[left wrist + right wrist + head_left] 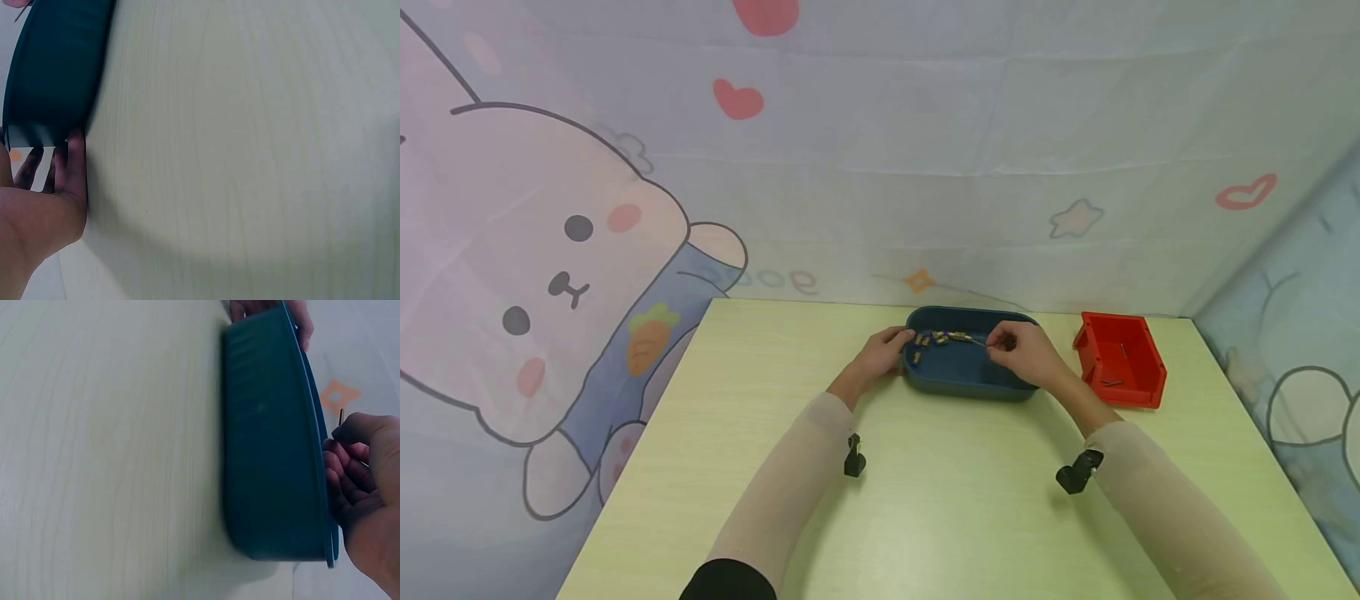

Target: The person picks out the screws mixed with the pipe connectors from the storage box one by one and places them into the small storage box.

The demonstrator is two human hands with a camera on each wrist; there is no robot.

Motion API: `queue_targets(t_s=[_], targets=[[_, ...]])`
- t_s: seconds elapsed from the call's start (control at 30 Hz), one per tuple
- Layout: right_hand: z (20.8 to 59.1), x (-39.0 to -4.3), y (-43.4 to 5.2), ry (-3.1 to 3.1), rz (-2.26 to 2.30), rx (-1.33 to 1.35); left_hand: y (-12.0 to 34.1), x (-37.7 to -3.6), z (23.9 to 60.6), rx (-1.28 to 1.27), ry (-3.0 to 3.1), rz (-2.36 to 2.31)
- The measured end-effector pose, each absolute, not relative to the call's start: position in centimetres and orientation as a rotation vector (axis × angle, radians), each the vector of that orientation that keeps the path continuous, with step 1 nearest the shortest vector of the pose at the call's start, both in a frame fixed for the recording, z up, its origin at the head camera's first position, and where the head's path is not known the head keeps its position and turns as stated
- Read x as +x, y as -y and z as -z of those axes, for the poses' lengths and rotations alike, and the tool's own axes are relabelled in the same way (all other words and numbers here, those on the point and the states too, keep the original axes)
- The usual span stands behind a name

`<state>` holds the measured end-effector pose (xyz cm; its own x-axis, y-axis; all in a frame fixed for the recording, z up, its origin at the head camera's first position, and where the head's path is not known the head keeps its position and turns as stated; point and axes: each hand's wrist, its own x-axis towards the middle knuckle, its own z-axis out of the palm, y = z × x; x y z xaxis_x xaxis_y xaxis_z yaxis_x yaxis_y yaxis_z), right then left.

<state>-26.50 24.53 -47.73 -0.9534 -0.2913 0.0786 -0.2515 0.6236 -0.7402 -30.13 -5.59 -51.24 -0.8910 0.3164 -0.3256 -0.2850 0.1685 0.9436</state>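
A dark blue plastic basin (973, 390) stands near the table's back edge. My left hand (880, 354) grips its left end; in the left wrist view the fingers (76, 159) lie against the outer end wall. Inside, towards the left, lie several small brass-coloured pieces (942, 339) with purple bits, too small to identify. Over the basin's right part, my right hand (1024, 352) pinches a thin screw (342, 417) between thumb and forefinger. Its shaft points left at the brass-coloured pieces; whether it touches them I cannot tell.
To the right of the basin stands a red bin (1157, 383) with a few small metal screws (1112, 383) in it. The pale wooden table (925, 500) ends at a printed cloth backdrop (887, 208). Another cloth hangs at the right.
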Motion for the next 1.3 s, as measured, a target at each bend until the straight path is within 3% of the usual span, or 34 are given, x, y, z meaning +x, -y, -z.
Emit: queue_targets(t_s=[1.3], targets=[[46.9, -26.9, -29.8, -2.902, 1.213, -0.284, 5.4, -30.1, 51.3, 0.012, -2.048, -1.761]])
